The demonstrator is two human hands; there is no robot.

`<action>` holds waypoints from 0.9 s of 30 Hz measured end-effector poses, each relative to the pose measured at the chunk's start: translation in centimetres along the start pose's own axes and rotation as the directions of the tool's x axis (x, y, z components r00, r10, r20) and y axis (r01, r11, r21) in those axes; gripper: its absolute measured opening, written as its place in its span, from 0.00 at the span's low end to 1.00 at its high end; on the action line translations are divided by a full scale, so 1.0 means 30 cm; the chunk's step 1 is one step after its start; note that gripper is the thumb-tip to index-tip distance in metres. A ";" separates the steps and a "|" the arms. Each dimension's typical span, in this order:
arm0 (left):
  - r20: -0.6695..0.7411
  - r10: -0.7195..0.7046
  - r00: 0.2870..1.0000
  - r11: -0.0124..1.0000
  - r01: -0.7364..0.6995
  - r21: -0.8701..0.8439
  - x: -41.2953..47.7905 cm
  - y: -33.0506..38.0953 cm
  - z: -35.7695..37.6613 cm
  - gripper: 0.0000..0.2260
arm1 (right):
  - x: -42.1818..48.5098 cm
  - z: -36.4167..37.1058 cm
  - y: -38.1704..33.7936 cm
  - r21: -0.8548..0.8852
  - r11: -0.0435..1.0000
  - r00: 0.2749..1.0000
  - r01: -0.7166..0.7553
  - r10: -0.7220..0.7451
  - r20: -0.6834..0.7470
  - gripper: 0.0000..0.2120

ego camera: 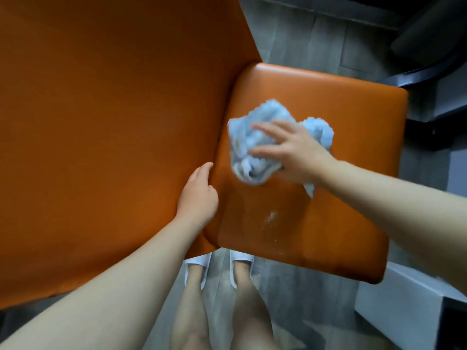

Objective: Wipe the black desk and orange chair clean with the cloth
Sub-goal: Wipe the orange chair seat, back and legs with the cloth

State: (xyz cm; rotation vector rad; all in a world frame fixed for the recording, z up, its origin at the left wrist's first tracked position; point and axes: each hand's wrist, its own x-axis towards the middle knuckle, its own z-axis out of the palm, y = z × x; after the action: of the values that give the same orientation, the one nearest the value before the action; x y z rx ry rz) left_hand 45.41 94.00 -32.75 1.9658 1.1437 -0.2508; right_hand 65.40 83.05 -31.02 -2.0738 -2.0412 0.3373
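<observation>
Orange chair [316,223]: right hand [295,150] presses cloth [255,147] flat-fingered; left hand [198,195] grips backrest edge.

Head camera, close, looking steeply down onto orange chair [303,223]
</observation>
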 end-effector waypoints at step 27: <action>0.278 0.189 0.942 0.796 -0.313 0.519 0.062 -0.001 0.109 0.29 | -0.244 0.149 -0.064 0.330 0.699 0.712 -0.635 0.695 -0.102 0.23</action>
State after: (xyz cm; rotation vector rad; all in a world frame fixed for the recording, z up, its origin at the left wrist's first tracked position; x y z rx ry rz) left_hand 47.16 92.78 -35.86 2.5021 0.6927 -0.7012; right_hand 62.10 75.72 -34.59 -2.4622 -0.9665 0.4419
